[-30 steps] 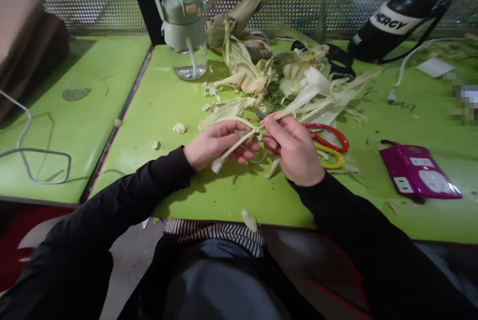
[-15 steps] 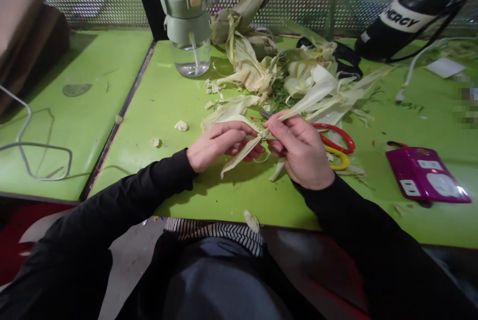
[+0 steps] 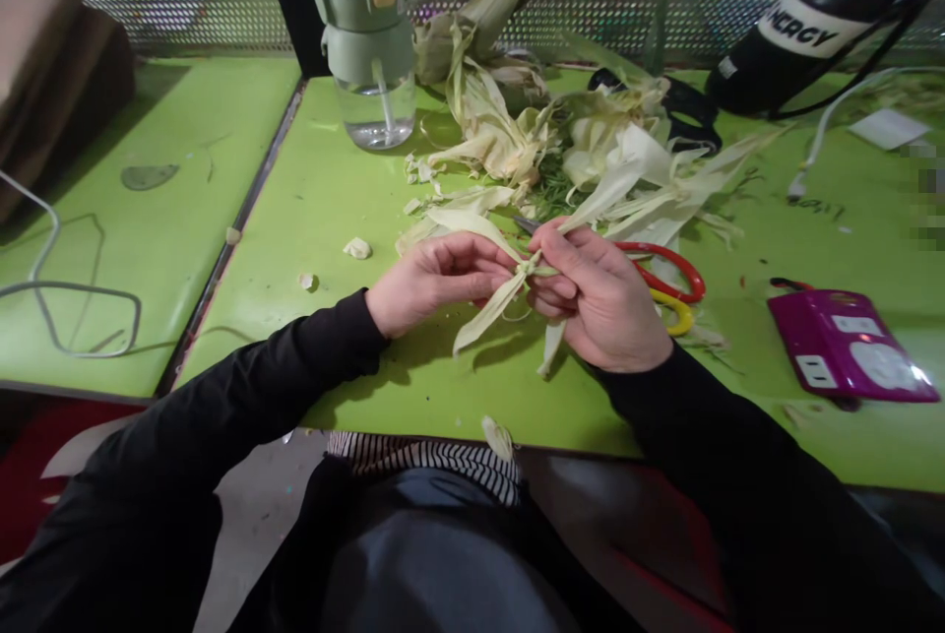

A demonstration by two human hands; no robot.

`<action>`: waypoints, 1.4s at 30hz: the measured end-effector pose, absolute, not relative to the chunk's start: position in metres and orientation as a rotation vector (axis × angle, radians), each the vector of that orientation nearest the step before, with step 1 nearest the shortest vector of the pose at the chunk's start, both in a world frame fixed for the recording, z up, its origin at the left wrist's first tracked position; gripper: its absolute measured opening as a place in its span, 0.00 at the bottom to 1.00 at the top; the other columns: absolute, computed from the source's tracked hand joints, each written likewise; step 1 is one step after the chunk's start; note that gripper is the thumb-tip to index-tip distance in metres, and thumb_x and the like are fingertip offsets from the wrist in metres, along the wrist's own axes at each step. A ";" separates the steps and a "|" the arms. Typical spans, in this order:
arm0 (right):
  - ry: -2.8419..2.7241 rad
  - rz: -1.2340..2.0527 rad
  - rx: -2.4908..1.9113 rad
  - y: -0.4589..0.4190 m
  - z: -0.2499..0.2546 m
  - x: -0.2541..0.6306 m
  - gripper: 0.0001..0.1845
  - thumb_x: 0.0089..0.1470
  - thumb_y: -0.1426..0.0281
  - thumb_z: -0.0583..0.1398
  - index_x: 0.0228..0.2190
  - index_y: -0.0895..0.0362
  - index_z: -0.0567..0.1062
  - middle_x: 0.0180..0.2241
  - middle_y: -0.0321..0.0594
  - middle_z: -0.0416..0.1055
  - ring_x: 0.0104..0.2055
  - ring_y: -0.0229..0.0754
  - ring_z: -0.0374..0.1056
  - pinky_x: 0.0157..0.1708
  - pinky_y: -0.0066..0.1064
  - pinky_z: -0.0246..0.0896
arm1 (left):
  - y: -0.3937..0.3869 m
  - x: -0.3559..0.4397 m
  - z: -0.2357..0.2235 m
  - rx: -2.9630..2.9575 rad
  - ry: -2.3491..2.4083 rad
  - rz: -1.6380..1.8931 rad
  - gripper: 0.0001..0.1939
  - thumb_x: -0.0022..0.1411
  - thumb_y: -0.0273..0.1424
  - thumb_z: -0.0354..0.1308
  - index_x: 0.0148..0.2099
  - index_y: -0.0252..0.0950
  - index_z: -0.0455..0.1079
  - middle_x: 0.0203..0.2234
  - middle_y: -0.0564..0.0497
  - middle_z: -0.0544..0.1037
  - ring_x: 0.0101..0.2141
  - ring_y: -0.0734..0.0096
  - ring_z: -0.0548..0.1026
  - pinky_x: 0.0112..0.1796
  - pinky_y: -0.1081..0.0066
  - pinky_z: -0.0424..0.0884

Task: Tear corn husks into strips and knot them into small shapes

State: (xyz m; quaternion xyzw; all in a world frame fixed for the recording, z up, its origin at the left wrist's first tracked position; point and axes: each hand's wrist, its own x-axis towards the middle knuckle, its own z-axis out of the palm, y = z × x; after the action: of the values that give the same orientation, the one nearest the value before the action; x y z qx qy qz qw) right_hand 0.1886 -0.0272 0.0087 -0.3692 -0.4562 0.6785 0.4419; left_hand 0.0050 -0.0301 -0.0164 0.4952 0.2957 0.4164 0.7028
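Between my hands is a knotted piece of pale corn husk (image 3: 493, 310), its strips fanning out from a small knot. My left hand (image 3: 443, 281) is closed at the knot's left side, thumb and fingers pinching the husk. On the other side, my right hand (image 3: 601, 293) grips a strip between thumb and forefinger, its other fingers curled. Scissors with red and yellow handles (image 3: 683, 277) lie on the table, partly behind my right hand. More loose corn husks (image 3: 502, 146) are heaped just beyond my hands.
A green water bottle (image 3: 373, 62) stands at the back, and a black bottle (image 3: 801, 32) leans at the back right. To the right lies a purple socket-like block (image 3: 849, 343). A white cable (image 3: 827, 126) crosses the right side. Brown boxes (image 3: 51, 52) stand at the far left.
The knotted husk has shifted slightly right, and its knot shows more plainly. My left thumb has moved in toward the knot, and the left fingers have curled closer.
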 end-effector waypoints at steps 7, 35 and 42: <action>-1.171 1.617 -0.966 -0.029 0.004 0.184 0.21 0.47 0.56 0.72 0.28 0.55 0.71 0.20 0.26 0.60 0.18 0.26 0.51 0.14 0.19 0.43 | -0.037 0.010 -0.011 1.565 1.000 1.190 0.07 0.56 0.29 0.69 0.32 0.34 0.73 0.25 0.54 0.77 0.27 0.79 0.70 0.32 0.76 0.69; -1.591 1.126 -1.056 -0.035 0.002 0.187 0.15 0.58 0.55 0.65 0.32 0.53 0.73 0.18 0.28 0.61 0.19 0.33 0.56 0.19 0.28 0.53 | -0.039 0.012 -0.005 1.149 0.749 1.045 0.11 0.58 0.24 0.67 0.41 0.32 0.68 0.34 0.54 0.76 0.28 0.81 0.78 0.32 0.78 0.76; -1.500 1.217 -1.093 -0.035 -0.002 0.186 0.15 0.59 0.55 0.65 0.30 0.52 0.72 0.18 0.28 0.59 0.19 0.33 0.55 0.20 0.28 0.54 | -0.030 0.008 -0.011 1.142 0.792 1.034 0.10 0.60 0.24 0.66 0.42 0.32 0.69 0.31 0.54 0.77 0.29 0.79 0.79 0.35 0.76 0.77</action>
State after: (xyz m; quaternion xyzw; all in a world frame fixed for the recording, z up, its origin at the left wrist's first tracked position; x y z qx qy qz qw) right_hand 0.1863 -0.0345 -0.0019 -0.4412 -0.6052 0.4912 0.4448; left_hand 0.0078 -0.0302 -0.0106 0.5023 0.3482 0.4548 0.6478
